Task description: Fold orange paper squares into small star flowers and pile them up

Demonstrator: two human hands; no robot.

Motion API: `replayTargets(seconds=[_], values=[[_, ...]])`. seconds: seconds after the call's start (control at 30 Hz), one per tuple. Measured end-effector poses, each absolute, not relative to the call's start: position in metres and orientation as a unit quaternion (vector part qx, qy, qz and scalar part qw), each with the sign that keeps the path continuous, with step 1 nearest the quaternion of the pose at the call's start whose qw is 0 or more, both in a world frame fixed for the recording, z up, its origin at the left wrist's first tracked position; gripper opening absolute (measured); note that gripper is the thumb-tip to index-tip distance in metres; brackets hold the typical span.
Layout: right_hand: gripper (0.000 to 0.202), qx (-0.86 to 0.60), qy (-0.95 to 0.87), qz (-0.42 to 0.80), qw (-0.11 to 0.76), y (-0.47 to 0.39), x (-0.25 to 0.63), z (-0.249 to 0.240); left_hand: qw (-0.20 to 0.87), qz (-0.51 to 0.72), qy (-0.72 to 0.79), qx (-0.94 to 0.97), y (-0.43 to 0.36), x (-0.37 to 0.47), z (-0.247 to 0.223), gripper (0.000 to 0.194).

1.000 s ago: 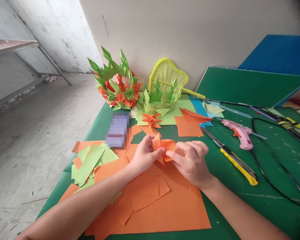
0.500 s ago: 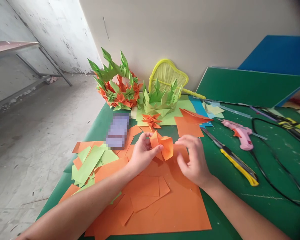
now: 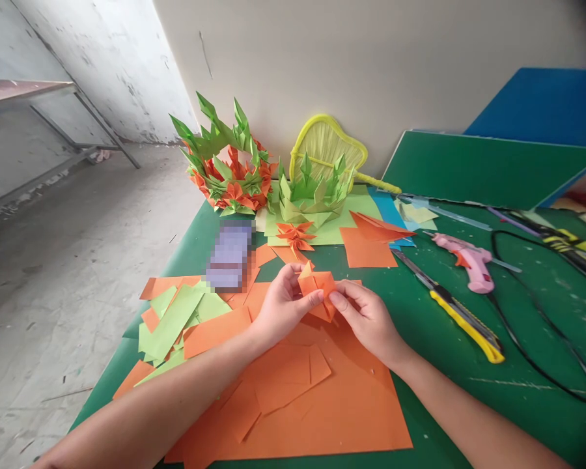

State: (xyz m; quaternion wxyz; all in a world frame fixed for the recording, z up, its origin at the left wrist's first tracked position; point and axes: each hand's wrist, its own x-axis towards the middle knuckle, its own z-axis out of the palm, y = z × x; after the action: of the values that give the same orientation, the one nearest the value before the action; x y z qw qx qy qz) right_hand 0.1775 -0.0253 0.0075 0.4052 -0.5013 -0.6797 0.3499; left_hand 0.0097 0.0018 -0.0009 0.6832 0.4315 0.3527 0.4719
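Observation:
Between my two hands is a partly folded piece of orange paper (image 3: pixel 317 286), held above a large orange sheet (image 3: pixel 351 417). My left hand (image 3: pixel 288 296) pinches its left side, thumb in front and fingers behind. On the right edge, my right hand (image 3: pixel 366 316) grips it between thumb and fingertips. Just beyond the hands lie finished orange paper flowers (image 3: pixel 295 236). Behind them stands a green folded-paper crown (image 3: pixel 315 198), and a larger green and orange one (image 3: pixel 229 163) is at its left. Loose orange pieces (image 3: pixel 293 378) lie under my forearms.
Green and orange paper scraps (image 3: pixel 170 326) are heaped at left, near a blurred-out phone-like object (image 3: pixel 229 254). To the right lie a yellow utility knife (image 3: pixel 463 322) and a pink glue gun (image 3: pixel 469 260) with a looping black cord (image 3: pixel 532 358). A yellow fan-shaped piece (image 3: pixel 332 140) leans on the wall.
My right hand has moved left and closed on the orange paper's right edge. The paper's open flap is now folded over, and the left hand has kept its hold.

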Motion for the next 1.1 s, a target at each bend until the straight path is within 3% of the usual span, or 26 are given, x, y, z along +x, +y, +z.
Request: replayTargets(seconds=[0.23,0.47,0.77,1.1], values=[[0.031,-0.516,-0.673,0.349,0.399,-0.025,0.180,0.008,0.692,0.438,0.337,0.465,-0.001,0.007,0.012,0.033],[0.030,-0.502,-0.726,0.280,0.376,-0.025,0.180,0.004,0.576,0.446,0.441,0.524,0.004,0.004,0.006,0.026],[0.028,-0.543,-0.582,0.416,0.440,-0.022,0.187,0.002,0.595,0.439,0.434,0.515,0.010,0.001,0.005,0.025],[0.025,-0.560,-0.595,0.368,0.444,-0.022,0.187,0.004,0.564,0.419,0.475,0.530,0.009,0.000,0.002,0.027]])
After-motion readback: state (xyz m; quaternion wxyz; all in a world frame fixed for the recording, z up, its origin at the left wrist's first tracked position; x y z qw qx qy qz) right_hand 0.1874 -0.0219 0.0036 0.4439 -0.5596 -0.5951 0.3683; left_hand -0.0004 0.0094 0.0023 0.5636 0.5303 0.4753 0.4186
